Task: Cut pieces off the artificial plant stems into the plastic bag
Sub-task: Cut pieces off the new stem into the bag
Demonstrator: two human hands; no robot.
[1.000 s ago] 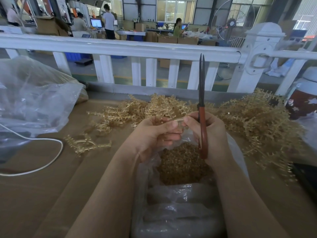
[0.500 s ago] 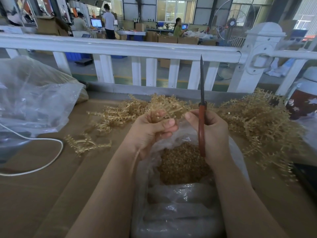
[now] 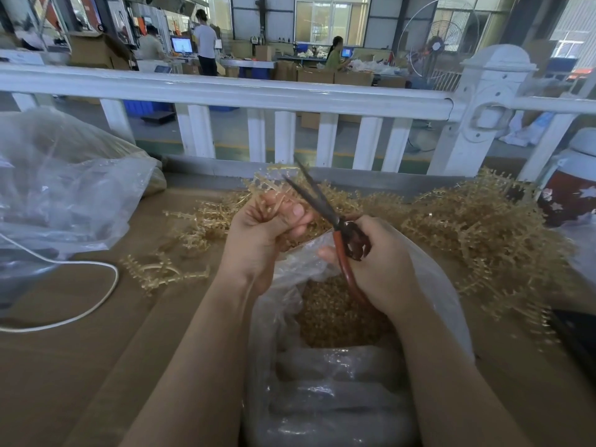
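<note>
My left hand [image 3: 258,237] grips a bunch of golden plastic plant stems [image 3: 274,183] and holds it up above the far rim of the clear plastic bag [image 3: 322,366]. Red-handled scissors [image 3: 325,214] sit in my right hand [image 3: 377,262], their dark blades apart and pointing up-left at the held stems. The bag lies open between my forearms, and a heap of small golden cut pieces [image 3: 335,311] fills its far end.
A big pile of golden stems [image 3: 477,233] covers the brown table at the right and back. A few loose stems [image 3: 161,272] lie at the left beside a white cable [image 3: 80,314]. A second clear bag [image 3: 64,188] sits far left. A white railing [image 3: 225,91] bounds the table.
The scissors swung from upright with blades together to tilted left with blades apart. My left hand lifted a bunch of stems higher, toward the blades.
</note>
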